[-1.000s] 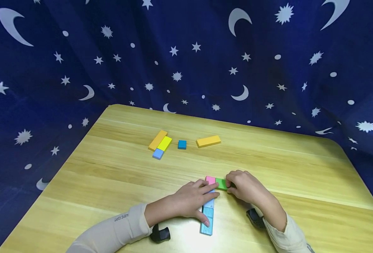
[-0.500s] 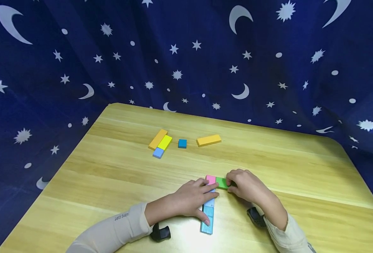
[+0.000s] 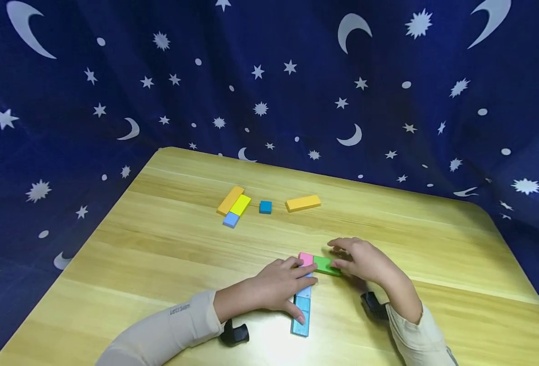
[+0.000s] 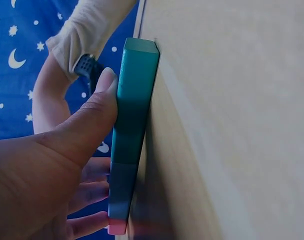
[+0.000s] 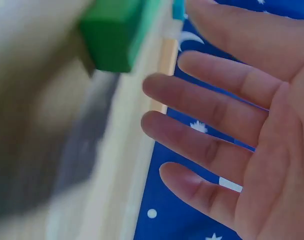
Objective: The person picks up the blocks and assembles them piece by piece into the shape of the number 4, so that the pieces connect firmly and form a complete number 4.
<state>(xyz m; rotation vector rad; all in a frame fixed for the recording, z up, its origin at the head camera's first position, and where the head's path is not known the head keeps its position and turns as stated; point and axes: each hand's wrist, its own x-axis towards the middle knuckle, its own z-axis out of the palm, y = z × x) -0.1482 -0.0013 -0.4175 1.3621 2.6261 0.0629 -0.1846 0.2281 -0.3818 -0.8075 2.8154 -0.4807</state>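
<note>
My left hand spreads over a row of flat wooden blocks, fingers straight. A pink block lies at the row's far end, a light blue block follows, and a teal block is nearest. In the left wrist view the thumb rests on the teal block and the fingertips touch the blue block and pink block. A green block lies against the pink one, pointing right. Beside its right end is my right hand, fingers loose and holding nothing, thumb over the block's edge.
Farther back lie an orange block, a yellow block and a small light blue block, close together. A dark blue square block and another orange block lie to their right. A starry curtain borders the table.
My right hand has let go of the green block; its fingers have opened and it has drawn slightly right. The green block shows more of its length. My left hand stays on the row.
</note>
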